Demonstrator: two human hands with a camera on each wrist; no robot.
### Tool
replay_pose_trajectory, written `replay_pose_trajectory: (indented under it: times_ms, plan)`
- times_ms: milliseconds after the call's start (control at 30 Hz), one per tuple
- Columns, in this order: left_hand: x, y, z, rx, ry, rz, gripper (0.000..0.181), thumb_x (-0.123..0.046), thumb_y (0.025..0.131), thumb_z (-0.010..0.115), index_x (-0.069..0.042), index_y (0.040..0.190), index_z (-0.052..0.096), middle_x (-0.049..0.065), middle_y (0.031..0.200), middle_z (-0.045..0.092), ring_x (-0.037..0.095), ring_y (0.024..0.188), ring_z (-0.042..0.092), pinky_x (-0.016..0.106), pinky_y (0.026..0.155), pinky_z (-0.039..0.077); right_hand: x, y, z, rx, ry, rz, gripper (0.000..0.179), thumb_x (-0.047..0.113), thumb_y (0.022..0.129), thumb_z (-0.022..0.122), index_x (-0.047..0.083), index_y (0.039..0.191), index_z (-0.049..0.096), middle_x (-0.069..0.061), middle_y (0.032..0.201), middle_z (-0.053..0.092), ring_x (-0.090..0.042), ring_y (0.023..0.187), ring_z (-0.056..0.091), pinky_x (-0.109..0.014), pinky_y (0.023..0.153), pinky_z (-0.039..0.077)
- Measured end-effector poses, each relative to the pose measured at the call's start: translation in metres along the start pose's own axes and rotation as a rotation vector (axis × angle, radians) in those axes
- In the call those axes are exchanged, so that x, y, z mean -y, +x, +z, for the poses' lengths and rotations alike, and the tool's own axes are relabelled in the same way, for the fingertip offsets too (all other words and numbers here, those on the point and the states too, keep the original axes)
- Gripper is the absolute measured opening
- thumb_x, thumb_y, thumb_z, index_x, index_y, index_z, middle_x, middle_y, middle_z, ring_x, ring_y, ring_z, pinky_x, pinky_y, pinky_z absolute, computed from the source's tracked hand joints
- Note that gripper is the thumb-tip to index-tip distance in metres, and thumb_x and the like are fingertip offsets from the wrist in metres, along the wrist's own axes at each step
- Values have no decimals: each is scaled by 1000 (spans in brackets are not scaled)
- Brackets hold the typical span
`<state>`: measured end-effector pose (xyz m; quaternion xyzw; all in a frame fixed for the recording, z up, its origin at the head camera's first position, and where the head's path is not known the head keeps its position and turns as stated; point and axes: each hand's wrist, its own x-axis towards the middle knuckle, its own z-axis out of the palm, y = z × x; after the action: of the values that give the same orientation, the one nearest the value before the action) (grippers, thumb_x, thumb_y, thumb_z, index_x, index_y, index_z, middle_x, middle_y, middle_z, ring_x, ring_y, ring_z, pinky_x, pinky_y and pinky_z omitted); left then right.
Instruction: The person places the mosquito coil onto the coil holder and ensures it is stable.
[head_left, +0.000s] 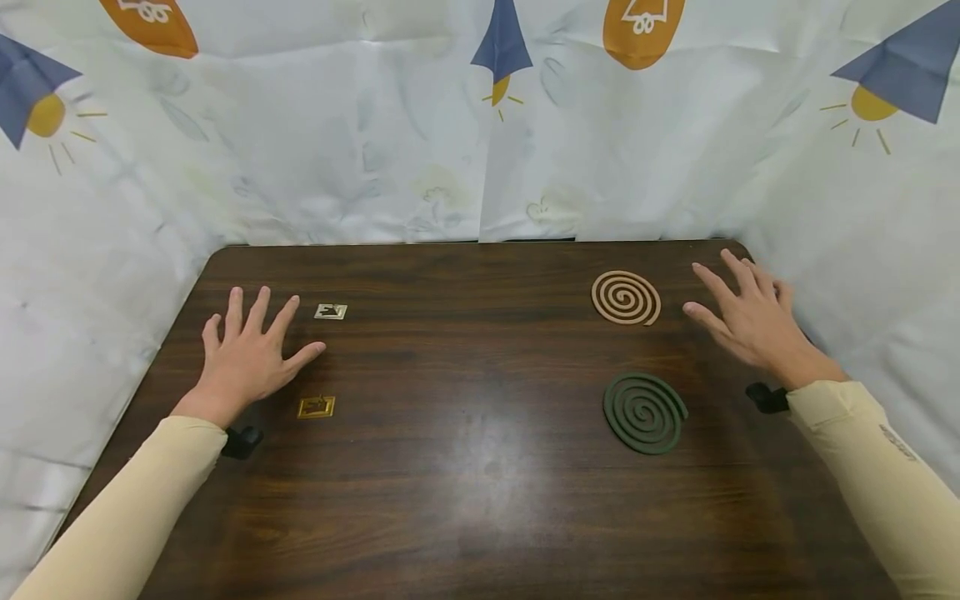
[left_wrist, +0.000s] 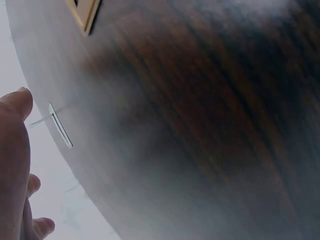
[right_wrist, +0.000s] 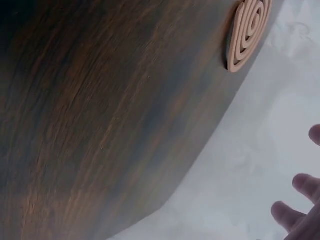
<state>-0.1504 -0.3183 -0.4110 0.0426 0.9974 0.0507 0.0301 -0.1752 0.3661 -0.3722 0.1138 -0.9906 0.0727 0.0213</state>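
My left hand [head_left: 246,357] is spread with straight fingers at the left of the table and holds nothing. Just right of its fingers lies a small silver metal mosquito coil stand [head_left: 331,312], seen edge-on in the left wrist view. A matching gold stand [head_left: 316,407] lies nearer, to the right of the wrist. At the right, my right hand [head_left: 753,321] is spread and holds nothing. Left of its fingertips lies a tan mosquito coil [head_left: 626,297], also in the right wrist view. A dark green mosquito coil [head_left: 645,413] lies nearer, below the tan one.
The dark brown wooden table [head_left: 465,350] has rounded far corners. A white printed curtain [head_left: 420,150] hangs behind it and along both sides. Black wrist straps with small devices [head_left: 767,397] sit at the cuffs of the cream sleeves [head_left: 862,450].
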Motion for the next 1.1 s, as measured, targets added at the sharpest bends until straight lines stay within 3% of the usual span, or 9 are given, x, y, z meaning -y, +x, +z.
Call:
replay_pose_trajectory:
  times_ms: [267, 533, 767, 1100]
  plan:
    - [0, 6, 5, 17, -11, 15, 93, -75, 98, 44, -21, 168, 15, 29, 172, 4, 56, 157, -12, 81, 114, 1, 1, 12, 5, 24, 102, 6, 72, 54, 109, 43, 16, 166, 21, -30, 170, 12, -67, 146, 18, -83, 104, 18]
    - [0, 11, 9, 27, -2, 29, 94, -76, 97, 46, -20, 167, 17, 29, 172, 4, 56, 158, -10, 80, 115, 3, 0, 18, 10, 54, 241, -5, 74, 46, 110, 46, 7, 166, 18, -36, 166, 12, -65, 147, 18, -77, 111, 20]
    - [1, 16, 11, 51, 5, 36, 95, -76, 96, 49, -20, 167, 20, 29, 172, 5, 57, 158, -6, 80, 113, 7, 1, 25, 15, 93, 283, 24, 75, 50, 110, 43, 12, 167, 14, -34, 166, 15, -60, 148, 22, -75, 111, 24]
    - [4, 25, 9, 116, 14, 97, 93, -75, 98, 46, -22, 168, 16, 29, 172, 4, 57, 158, -5, 78, 110, 14, 3, 33, 20, 141, 279, 51, 75, 54, 110, 38, 14, 168, 12, -35, 165, 17, -61, 142, 32, -77, 108, 29]
